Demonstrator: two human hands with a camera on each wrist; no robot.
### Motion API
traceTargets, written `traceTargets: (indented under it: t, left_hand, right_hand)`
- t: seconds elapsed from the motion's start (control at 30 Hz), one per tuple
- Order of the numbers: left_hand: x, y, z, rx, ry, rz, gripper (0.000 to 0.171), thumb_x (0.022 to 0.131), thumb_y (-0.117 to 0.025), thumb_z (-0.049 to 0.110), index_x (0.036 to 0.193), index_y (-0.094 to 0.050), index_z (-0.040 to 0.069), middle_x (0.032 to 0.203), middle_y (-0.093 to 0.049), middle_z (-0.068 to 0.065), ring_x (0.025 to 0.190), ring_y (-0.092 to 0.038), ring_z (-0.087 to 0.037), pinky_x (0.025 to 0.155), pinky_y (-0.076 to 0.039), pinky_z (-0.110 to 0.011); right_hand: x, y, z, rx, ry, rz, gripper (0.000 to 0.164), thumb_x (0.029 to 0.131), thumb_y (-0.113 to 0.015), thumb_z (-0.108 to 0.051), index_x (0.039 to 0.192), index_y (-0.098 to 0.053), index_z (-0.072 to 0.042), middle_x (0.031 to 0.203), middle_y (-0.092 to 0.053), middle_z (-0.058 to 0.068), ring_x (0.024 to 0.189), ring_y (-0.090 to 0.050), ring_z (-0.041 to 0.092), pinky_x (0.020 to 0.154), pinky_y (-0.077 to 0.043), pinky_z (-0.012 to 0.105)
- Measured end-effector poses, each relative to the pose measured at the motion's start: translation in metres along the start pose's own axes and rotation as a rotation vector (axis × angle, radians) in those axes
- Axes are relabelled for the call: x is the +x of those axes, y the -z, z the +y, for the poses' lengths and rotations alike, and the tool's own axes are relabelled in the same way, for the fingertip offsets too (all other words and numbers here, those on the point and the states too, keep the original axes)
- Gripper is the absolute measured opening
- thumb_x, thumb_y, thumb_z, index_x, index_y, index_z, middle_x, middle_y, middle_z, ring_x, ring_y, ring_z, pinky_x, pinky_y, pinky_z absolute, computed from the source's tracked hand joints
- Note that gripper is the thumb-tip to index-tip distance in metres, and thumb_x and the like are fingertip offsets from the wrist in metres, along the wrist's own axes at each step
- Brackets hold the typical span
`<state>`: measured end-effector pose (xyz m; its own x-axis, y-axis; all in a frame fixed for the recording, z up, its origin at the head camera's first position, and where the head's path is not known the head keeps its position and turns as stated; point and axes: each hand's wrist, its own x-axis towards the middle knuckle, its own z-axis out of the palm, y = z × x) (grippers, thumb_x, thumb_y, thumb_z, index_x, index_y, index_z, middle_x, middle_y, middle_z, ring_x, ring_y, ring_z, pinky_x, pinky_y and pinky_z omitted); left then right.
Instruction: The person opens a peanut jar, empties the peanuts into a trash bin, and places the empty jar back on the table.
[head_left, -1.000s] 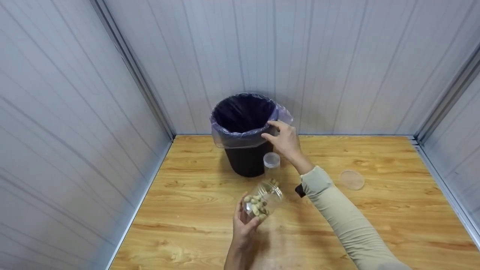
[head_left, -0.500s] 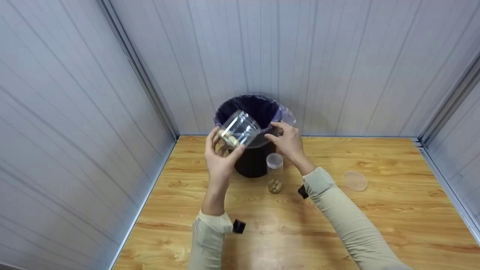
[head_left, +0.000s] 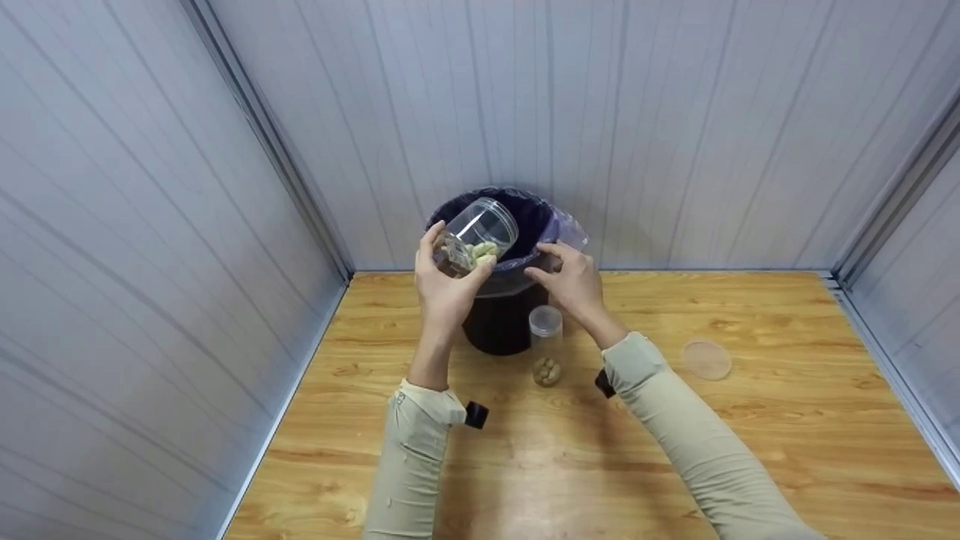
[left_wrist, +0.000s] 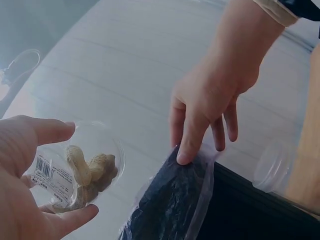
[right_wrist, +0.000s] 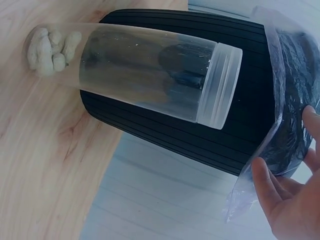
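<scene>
My left hand (head_left: 442, 292) grips a clear plastic jar (head_left: 480, 217), tilted with its open mouth over the trash bin (head_left: 499, 326). Several peanuts (left_wrist: 90, 172) in their shells lie inside it, beside a barcode label (left_wrist: 52, 180). A dark, translucent trash bag (right_wrist: 300, 60) lines the bin and folds over its rim. At the bin's right edge my right hand (head_left: 574, 281) holds that rim, thumb on one side and fingers on the other. Directly in front of the bin stands a tall, lidded clear jar (right_wrist: 145, 70) with several peanuts (right_wrist: 50, 52) at its bottom.
A round translucent lid (head_left: 706, 360) lies flat on the wood-grain table (head_left: 360, 435), right of the tall jar. Pale panel walls (head_left: 675, 135) close off the back and both sides; the bin stands near the back wall.
My left hand has lifted the peanut jar from in front of the bin up over its mouth and turned it. The right hand has stayed at the bag's rim.
</scene>
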<state>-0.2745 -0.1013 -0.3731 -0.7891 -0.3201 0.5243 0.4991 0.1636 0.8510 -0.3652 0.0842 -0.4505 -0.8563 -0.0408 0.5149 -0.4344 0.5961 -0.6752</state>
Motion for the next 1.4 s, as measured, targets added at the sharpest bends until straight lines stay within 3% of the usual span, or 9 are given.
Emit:
traceTargets:
  t: [0.13, 0.3, 0.43, 0.63, 1.03, 1.17, 1.4]
  left_hand:
    - [0.006, 0.001, -0.02, 0.124, -0.018, 0.021, 0.082, 0.066, -0.088, 0.011, 0.139, -0.048, 0.01, 0.125, -0.05, -0.014, 0.109, -0.053, -0.028, 0.09, -0.05, -0.04]
    - [0.009, 0.001, -0.029, 0.287, -0.049, 0.028, 0.084, 0.064, -0.09, 0.017, 0.138, -0.05, 0.012, 0.123, -0.052, -0.008, 0.112, -0.05, -0.019, 0.097, -0.043, -0.035]
    - [0.01, 0.002, -0.029, 0.293, -0.059, 0.037, 0.084, 0.064, -0.089, 0.016, 0.138, -0.05, 0.012, 0.124, -0.051, -0.008, 0.112, -0.051, -0.018, 0.096, -0.043, -0.032]
    - [0.016, 0.007, -0.027, 0.356, -0.059, -0.043, 0.084, 0.065, -0.088, 0.02, 0.139, -0.05, 0.013, 0.124, -0.051, -0.009, 0.111, -0.05, -0.02, 0.095, -0.043, -0.032]
    - [0.025, 0.015, -0.016, 0.34, -0.11, -0.061, 0.085, 0.064, -0.089, 0.019, 0.138, -0.05, 0.009, 0.125, -0.05, -0.01, 0.109, -0.051, -0.02, 0.091, -0.046, -0.031]
    - [0.027, 0.014, -0.016, 0.357, -0.106, -0.092, 0.084, 0.064, -0.09, 0.02, 0.138, -0.051, 0.01, 0.126, -0.05, -0.011, 0.11, -0.05, -0.021, 0.092, -0.046, -0.031]
    - [0.029, 0.013, -0.021, 0.378, -0.132, -0.08, 0.084, 0.064, -0.09, 0.019, 0.138, -0.051, 0.011, 0.127, -0.05, -0.01, 0.114, -0.049, -0.02, 0.096, -0.042, -0.033]
  right_hand:
    - [-0.002, -0.001, 0.0, -0.007, -0.009, -0.007, 0.046, 0.077, -0.083, -0.029, 0.119, -0.071, -0.013, 0.123, -0.064, 0.01, 0.09, -0.064, 0.023, 0.08, -0.051, 0.041]
    - [-0.005, 0.0, 0.001, -0.02, -0.001, -0.001, 0.046, 0.078, -0.082, -0.031, 0.119, -0.071, -0.014, 0.128, -0.061, 0.013, 0.108, -0.062, 0.028, 0.087, -0.051, 0.043]
    - [-0.006, 0.001, 0.002, -0.028, 0.0, -0.004, 0.046, 0.079, -0.082, -0.032, 0.12, -0.071, -0.014, 0.13, -0.06, 0.015, 0.114, -0.059, 0.03, 0.089, -0.05, 0.045]
    - [-0.007, 0.001, -0.002, -0.023, 0.006, -0.003, 0.047, 0.079, -0.082, -0.032, 0.12, -0.071, -0.013, 0.13, -0.059, 0.014, 0.118, -0.056, 0.031, 0.093, -0.048, 0.045]
    - [-0.009, 0.001, -0.002, -0.028, 0.005, -0.014, 0.047, 0.079, -0.081, -0.034, 0.12, -0.071, -0.015, 0.131, -0.059, 0.014, 0.119, -0.056, 0.031, 0.095, -0.048, 0.044]
    - [-0.007, 0.004, -0.001, -0.028, -0.003, -0.002, 0.046, 0.079, -0.081, -0.033, 0.12, -0.071, -0.015, 0.132, -0.058, 0.015, 0.12, -0.056, 0.031, 0.095, -0.047, 0.045]
    - [-0.006, 0.002, 0.002, -0.016, -0.004, -0.02, 0.047, 0.08, -0.08, -0.034, 0.121, -0.07, -0.013, 0.133, -0.057, 0.016, 0.121, -0.054, 0.032, 0.098, -0.045, 0.045]
